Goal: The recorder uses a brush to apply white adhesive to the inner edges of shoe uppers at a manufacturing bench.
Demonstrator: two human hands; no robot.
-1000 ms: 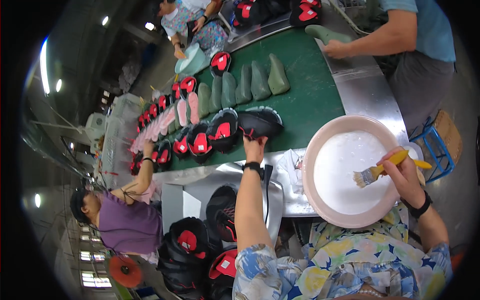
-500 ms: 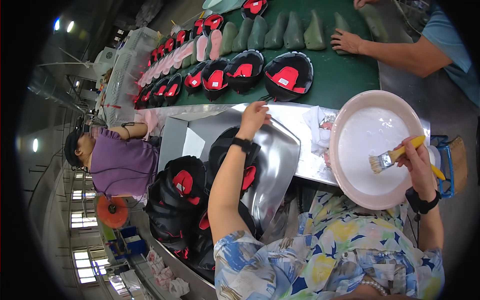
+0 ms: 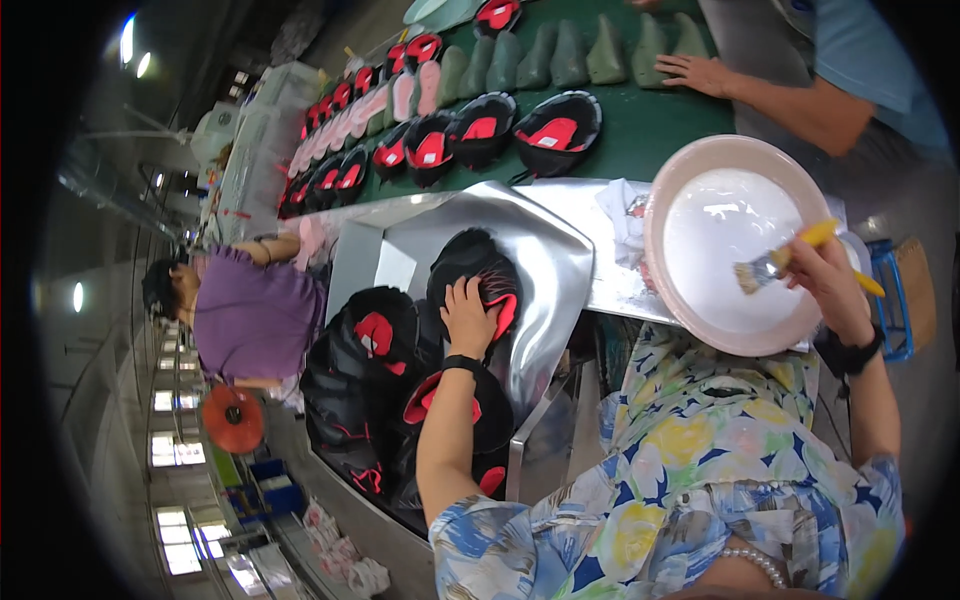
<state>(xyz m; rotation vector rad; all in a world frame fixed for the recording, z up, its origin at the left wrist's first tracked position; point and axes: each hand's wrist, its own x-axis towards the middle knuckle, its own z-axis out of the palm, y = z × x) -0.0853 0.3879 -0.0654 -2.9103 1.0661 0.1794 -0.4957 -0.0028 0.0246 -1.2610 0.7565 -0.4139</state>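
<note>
Lays the left grip [image 3: 470,318] on a black shoe upper [image 3: 470,255] inside a silver metal bin [image 3: 560,250], with fingers slightly apart and curved over the top, just beside the red lining. Cannot tell from this view whether closed on the upper or merely resting there. Holds a yellow-handled brush [image 3: 770,264] in the right grip [image 3: 808,268], narrowed firmly around the handle, above a pale pink basin [image 3: 655,220] of white liquid [image 3: 720,220]. Points the pale bristles leftward over the liquid; cannot tell whether touching the surface. Wears a dark band on each wrist, along with a floral apron [image 3: 690,430].

Has more black uppers [image 3: 345,355] with red linings heaped in the bin, to the left of the left grip and nearer the body. Faces, beyond the bin, a green worktop [image 3: 640,125] bearing a line of similar uppers, a row of green foot-shaped forms [image 3: 605,55] behind them and pink sole-shaped pieces [image 3: 428,85] toward the left. Has a crumpled white cloth [image 3: 625,220] just left of the basin. Shares the worktop with a co-worker [image 3: 880,60] in light blue, reaching in from upper right with one hand near the forms. Works near another person [image 3: 255,320] in purple, at left, above an orange fan [image 3: 232,418].
</note>
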